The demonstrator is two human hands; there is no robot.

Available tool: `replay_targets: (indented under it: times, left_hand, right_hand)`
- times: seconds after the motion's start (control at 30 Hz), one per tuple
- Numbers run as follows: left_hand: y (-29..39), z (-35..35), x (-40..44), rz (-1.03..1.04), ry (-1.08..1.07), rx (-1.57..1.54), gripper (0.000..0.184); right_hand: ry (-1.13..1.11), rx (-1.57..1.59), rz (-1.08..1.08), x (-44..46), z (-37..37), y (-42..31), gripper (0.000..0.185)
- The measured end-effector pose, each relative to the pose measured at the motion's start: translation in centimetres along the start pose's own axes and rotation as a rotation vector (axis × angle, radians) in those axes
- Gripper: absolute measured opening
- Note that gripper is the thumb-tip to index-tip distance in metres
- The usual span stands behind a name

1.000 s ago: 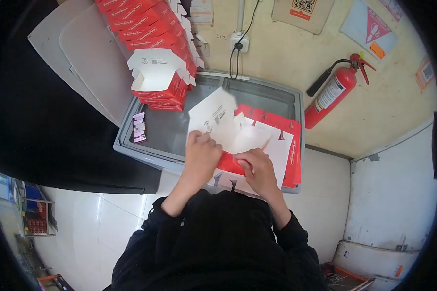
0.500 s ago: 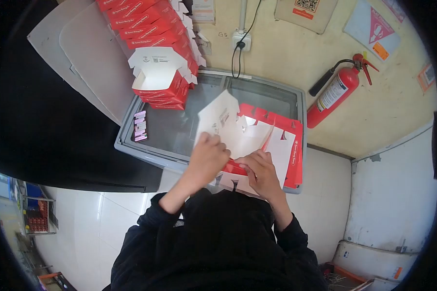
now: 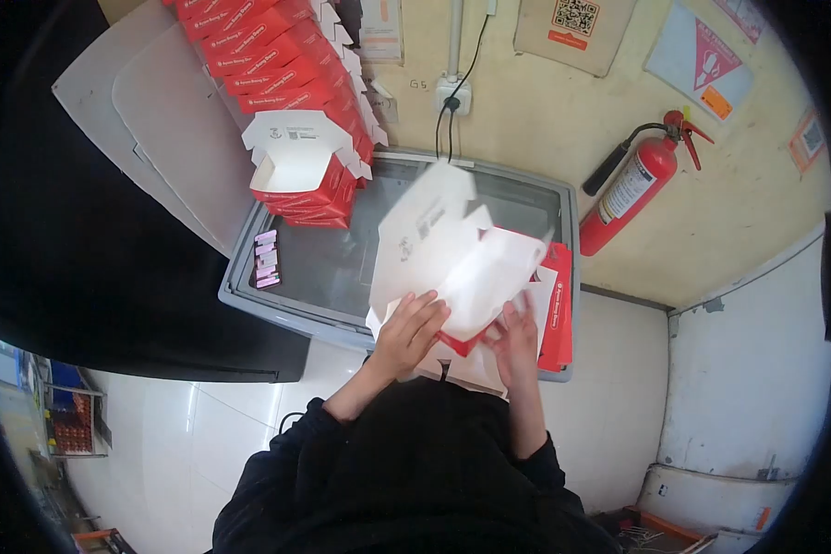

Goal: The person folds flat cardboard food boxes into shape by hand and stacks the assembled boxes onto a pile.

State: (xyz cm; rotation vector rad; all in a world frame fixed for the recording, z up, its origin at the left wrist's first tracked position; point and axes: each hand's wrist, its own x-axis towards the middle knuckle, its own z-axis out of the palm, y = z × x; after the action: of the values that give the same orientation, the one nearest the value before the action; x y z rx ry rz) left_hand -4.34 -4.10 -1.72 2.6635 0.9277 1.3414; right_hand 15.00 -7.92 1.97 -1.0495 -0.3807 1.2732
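A partly folded cardboard food box (image 3: 466, 282), white inside with red outside, is tilted in front of me with its printed lid flap standing up. My left hand (image 3: 411, 332) is closed on the box's near left wall, fingers over the edge. At the box's right near corner, my right hand (image 3: 514, 343) has its fingers stretched and apart, close against the side; some fingertips are blurred. Flat red and white box blanks (image 3: 556, 319) lie beneath and to the right, partly hidden by the box.
A glass-topped chest freezer (image 3: 337, 268) serves as the work surface. Stacked folded red boxes (image 3: 277, 69) rise at its back left, with a phone (image 3: 266, 258) below them. A fire extinguisher (image 3: 630, 194) hangs on the wall at right, and a black cable (image 3: 471, 65) runs to a socket.
The box has opened out wider and its right wall now stands up. My left hand has shifted slightly down, while my right hand has released its pinch and spread its fingers.
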Motion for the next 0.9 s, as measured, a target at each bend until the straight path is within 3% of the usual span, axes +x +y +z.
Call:
replay_targets:
  times: [0.03,0.13,0.17,0.23,0.3,0.4,0.47,0.5,0.57,0.63,0.73,0.8,0.83,0.9]
  left_hand:
    - [-0.3,-0.2,0.0,0.049,-0.046,-0.024,0.056]
    - [1.2,-1.9,2.5,-0.147,-0.278,-0.250,0.064]
    - [1.7,-2.6,3.2,-0.238,-0.315,-0.306,0.073]
    - [0.8,-2.5,4.8,-0.576,-0.266,-0.926,0.075]
    - [0.4,-4.0,7.5,-0.951,-0.185,-1.659,0.079]
    - [2.2,-7.9,11.6,-0.586,-0.518,-1.040,0.070]
    - [1.4,-8.7,10.7,-0.541,-0.663,-0.868,0.057]
    - [0.6,-9.2,10.4,-0.514,-0.766,-0.786,0.056]
    - [0.0,-9.3,10.3,-0.443,-0.959,-0.696,0.054]
    - [-0.1,-9.2,10.4,-0.373,-1.111,-0.671,0.053]
    - [0.5,-8.5,10.2,-0.163,-1.093,-0.614,0.042]
    - [-0.3,-8.0,9.5,-0.117,-0.926,-0.680,0.038]
    - [-0.7,-7.9,9.2,-0.095,-0.838,-0.710,0.036]
    - [-2.1,-9.0,9.1,-0.388,-0.924,-0.940,0.028]
  right_hand:
    - [-0.307,0.108,0.210,1.1,-1.8,-0.4,0.061]
    - [-0.216,-0.045,0.105,1.5,-1.9,0.3,0.059]
    - [-0.209,-0.172,-0.097,1.4,-1.8,1.0,0.061]
    - [-0.189,-0.423,-0.499,1.7,-1.5,3.2,0.064]
    - [-0.159,-0.693,-0.704,1.6,-0.7,4.7,0.071]
    - [-0.303,-0.955,-0.842,0.6,-0.4,3.7,0.080]
    - [-0.456,-1.072,-0.875,0.1,-0.3,2.1,0.085]
    - [-0.393,-1.041,-0.950,0.8,-0.7,1.5,0.076]
    - [-0.510,-0.874,-0.811,1.6,0.6,-4.2,0.040]
    - [-0.631,-0.973,-0.732,1.6,1.7,-6.6,0.028]
    - [-0.675,-1.039,-0.586,1.2,3.7,-9.1,0.022]
    - [-0.647,-1.104,-0.433,1.3,3.8,-10.3,0.020]
    - [-0.550,-1.031,-0.493,1.5,3.1,-10.3,0.018]
    - [-0.367,-0.880,-0.604,2.0,0.9,-9.3,0.016]
